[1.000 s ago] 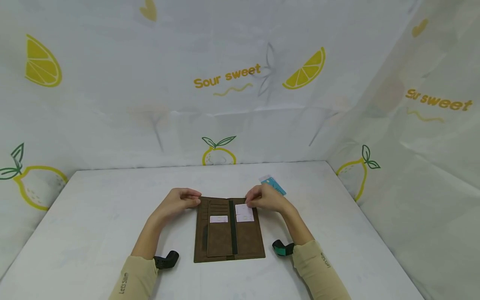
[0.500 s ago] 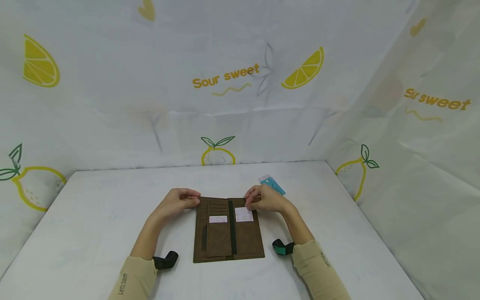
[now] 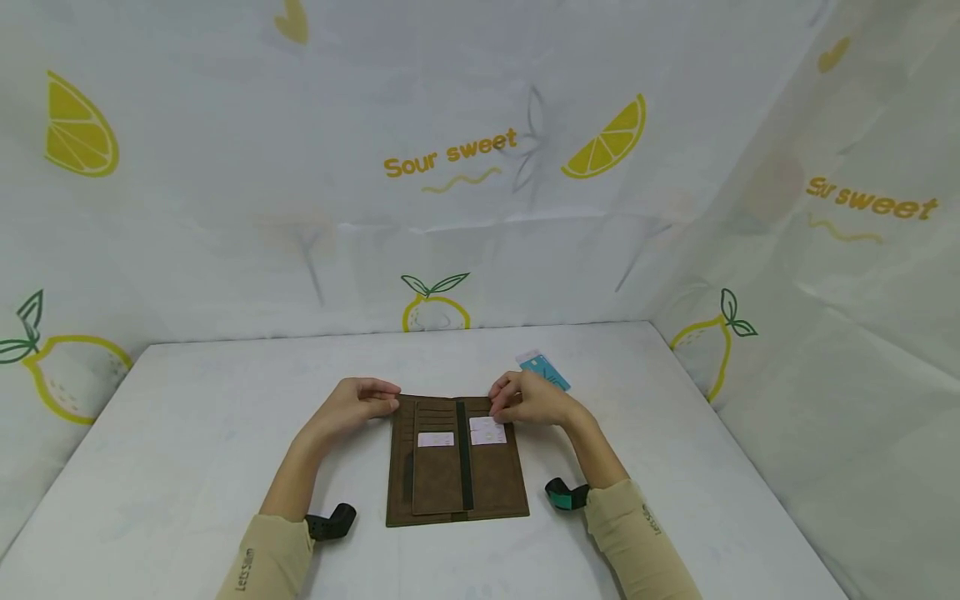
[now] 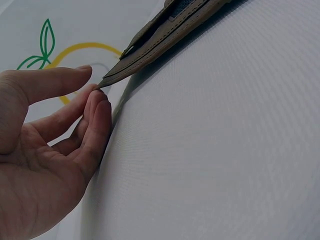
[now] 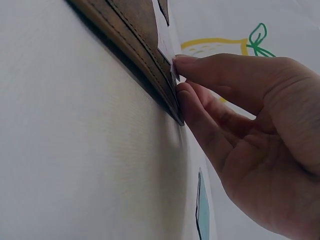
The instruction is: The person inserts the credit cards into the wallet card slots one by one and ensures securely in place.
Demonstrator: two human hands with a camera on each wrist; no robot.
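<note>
Sleeves: your left sleeve [image 3: 270, 550] and right sleeve [image 3: 639, 533] come in from the near edge, both beige with dark lettering.
Wrist cameras: a black left wrist camera [image 3: 334, 522] sits at one cuff, and a right wrist camera [image 3: 568, 497] with a green patch at the other.
Bench: the white bench [image 3: 187, 467] stretches out under both your arms.
Wallet: the brown wallet [image 3: 438, 479] lies spread on the bench between your hands, a dark strip running along its middle.
Left panel: a row of slots crosses its upper part, and a small pale card [image 3: 436, 439] shows below them.
Right panel: a white card [image 3: 489, 431] sits in the upper part, just under your right thumb.
Left hand: your left hand [image 3: 352, 408] touches the wallet's far left corner with loosely bent fingers [image 4: 97, 120]; in the left wrist view your thumb stands apart from them.
Right hand: your right hand [image 3: 534, 397] pinches the top end of the white card, the thumb on its face and the other fingers [image 5: 200, 117] at the wallet's far right corner.
Blue card: the blue card [image 3: 546, 370] lies just beyond your right hand, with something pale at its far end.
Backdrop: a white cloth [image 3: 337, 100] rises behind the bench, printed with lemons and "Sour sweet".
</note>
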